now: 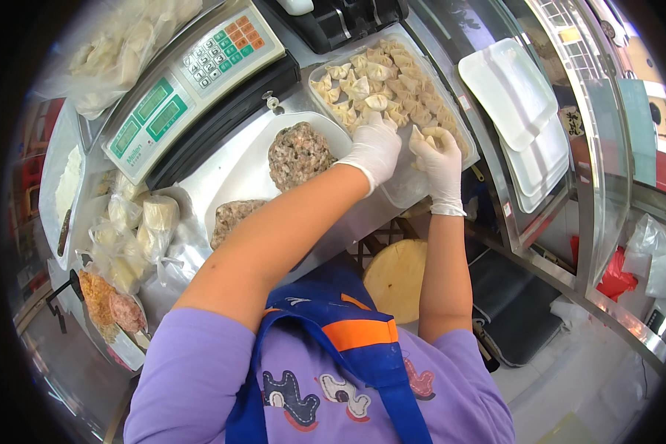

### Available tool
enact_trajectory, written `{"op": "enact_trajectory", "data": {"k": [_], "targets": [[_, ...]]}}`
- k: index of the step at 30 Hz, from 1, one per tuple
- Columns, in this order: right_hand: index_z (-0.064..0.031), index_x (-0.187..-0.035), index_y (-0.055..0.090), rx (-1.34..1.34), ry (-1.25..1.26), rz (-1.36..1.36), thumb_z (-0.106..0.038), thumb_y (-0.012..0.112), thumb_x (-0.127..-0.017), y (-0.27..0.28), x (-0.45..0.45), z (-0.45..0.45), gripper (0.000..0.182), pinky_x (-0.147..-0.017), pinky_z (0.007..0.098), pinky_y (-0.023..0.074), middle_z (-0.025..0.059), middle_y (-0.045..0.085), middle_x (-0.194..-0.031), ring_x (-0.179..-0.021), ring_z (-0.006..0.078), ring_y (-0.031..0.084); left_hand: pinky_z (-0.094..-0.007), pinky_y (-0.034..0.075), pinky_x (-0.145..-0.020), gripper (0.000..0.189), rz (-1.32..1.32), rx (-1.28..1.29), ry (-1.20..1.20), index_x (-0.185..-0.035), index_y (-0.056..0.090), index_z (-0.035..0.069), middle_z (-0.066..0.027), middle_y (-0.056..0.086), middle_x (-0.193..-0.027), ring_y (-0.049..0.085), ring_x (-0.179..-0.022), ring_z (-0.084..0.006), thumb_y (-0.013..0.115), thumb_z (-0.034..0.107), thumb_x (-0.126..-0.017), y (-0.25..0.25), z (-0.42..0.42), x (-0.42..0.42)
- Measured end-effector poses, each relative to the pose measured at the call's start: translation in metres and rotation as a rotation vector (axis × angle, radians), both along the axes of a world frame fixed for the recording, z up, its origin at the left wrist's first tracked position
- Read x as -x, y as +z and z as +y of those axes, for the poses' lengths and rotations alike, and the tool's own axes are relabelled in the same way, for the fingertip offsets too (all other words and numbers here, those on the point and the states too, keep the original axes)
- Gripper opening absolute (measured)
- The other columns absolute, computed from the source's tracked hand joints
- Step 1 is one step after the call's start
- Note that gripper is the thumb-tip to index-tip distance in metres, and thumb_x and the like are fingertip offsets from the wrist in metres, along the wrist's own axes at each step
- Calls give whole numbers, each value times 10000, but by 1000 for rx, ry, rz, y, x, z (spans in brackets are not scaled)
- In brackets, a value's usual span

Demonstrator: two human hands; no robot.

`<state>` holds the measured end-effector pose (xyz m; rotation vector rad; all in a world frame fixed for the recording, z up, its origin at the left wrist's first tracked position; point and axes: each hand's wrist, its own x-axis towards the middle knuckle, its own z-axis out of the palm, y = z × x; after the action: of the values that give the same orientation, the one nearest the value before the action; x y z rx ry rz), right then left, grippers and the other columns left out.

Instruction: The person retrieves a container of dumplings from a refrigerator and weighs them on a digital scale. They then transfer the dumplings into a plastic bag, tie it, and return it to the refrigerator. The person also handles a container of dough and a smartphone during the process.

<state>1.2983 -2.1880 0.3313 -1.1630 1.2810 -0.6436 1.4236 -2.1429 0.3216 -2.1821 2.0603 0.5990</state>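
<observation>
A clear plastic tray [470, 162] holds many folded dumplings [408, 83], packed closely on its right side and more loosely on its left. My left hand [373, 151], in a white glove, reaches over the tray's left edge. Its fingertips touch the dumplings nearest to it, and whether they grip one is hidden. My right hand [441, 166], gloved too, is over the tray's near right part, with thumb and curled fingers around a dumpling [419, 137]. Left of my hands, a white tray [230, 180] carries two lumps of minced meat filling [299, 155], one partly behind my left forearm.
A weighing scale [191, 77] stands at the upper left, near a plastic bag of dumplings [111, 61]. Bagged wrappers or dough [158, 219] and a tray of fillings [127, 344] lie at the left. White trays [510, 94] rest at the right by a metal-framed glass case. A round wooden stool [397, 280] is below.
</observation>
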Motion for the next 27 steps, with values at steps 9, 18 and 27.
{"op": "enact_trajectory", "data": {"k": [9,18,27], "targets": [[-89,-1084,581,648,534,672,-220,666,-690,-15,-34,-25,424,-757,402,481,225,583,-935,-867,353,597,-420,408,-886,406,442,368,241,-851,587,53,-166,539,-980,465,-1002,-366,642,333,-562,15,7,-24],[-98,-1148,498,575,492,739,-160,677,-668,-20,-33,4,517,-752,412,472,173,529,-1058,-861,348,575,-239,448,-650,167,1568,331,479,-774,527,63,-56,605,-761,571,-604,-125,584,217,-749,78,-6,-76],[-74,-1052,533,655,339,648,-148,665,-639,-23,-14,13,440,-750,420,475,190,541,-975,-875,362,571,-295,457,-767,264,661,211,413,-967,554,51,-79,562,-942,546,-816,-191,590,192,-747,9,-32,-111]]}}
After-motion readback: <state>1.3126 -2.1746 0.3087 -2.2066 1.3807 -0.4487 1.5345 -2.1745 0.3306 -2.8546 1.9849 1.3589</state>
